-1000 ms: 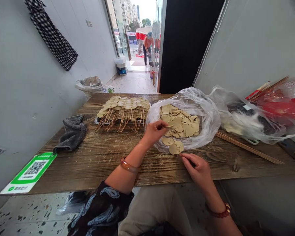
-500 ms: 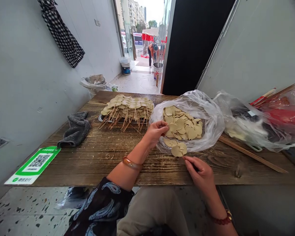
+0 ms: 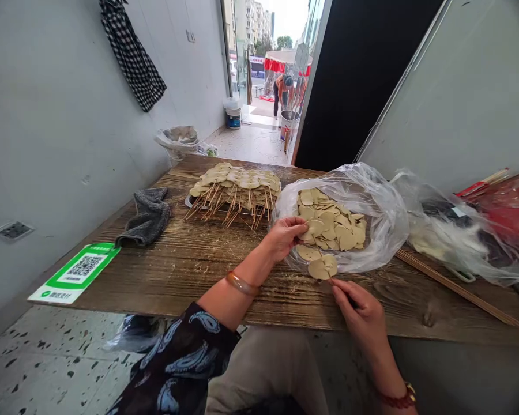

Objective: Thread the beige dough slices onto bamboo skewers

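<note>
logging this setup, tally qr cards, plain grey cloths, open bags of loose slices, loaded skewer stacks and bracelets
QR card: 1
Plain grey cloth: 1
Open bag of loose slices: 1
Loaded skewer stack: 1
Amber bracelet and red bracelet: 2
Total: 6

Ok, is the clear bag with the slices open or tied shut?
Open. The clear bag lies on the table with its mouth spread wide, and the slices show uncovered inside.

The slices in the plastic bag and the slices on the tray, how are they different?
The bag slices lie loose in the plastic bag, while the tray slices are threaded on sticks. The bag slices are jumbled; the tray slices are stacked in layers on the tray. Both are thin, pale and roundish.
</note>
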Motion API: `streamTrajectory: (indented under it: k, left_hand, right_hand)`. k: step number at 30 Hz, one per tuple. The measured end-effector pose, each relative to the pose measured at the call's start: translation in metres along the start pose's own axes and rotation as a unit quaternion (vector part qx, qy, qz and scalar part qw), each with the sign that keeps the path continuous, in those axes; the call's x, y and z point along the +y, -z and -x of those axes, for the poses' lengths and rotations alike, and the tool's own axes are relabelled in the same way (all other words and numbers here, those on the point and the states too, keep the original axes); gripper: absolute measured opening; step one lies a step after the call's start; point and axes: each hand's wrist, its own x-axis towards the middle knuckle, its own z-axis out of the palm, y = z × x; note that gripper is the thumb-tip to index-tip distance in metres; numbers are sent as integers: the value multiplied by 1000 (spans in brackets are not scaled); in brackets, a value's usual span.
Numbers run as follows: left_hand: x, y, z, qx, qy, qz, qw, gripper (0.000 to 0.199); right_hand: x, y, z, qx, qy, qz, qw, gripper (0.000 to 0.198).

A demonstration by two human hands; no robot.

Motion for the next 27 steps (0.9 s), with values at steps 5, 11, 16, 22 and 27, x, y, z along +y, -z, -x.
streamTrajectory:
  k: [5,11,16,22,27]
  left_hand:
    - [-2,-5,2,1,-36,-44,998,25]
    - [-1,-7,2,5,-70,-85,994,23]
    - [-2,-6,1,-3,-106,-129,986,19]
    - [-6,-4,-4,4,-114,-168,979,18]
    - [-7,-2,-6,11,-129,-203,971,17]
  right_hand:
    - [2,-1,0,10,-2,4,1000,21]
    - [4,-3,-1,9,-14,-3,1000,22]
    - [3,-4,-1,11,-26,-12,1000,22]
    - [0,-3,-3,6,-28,-10,1000,23]
    - [-2,-4,-4,1,-32,-14,999,22]
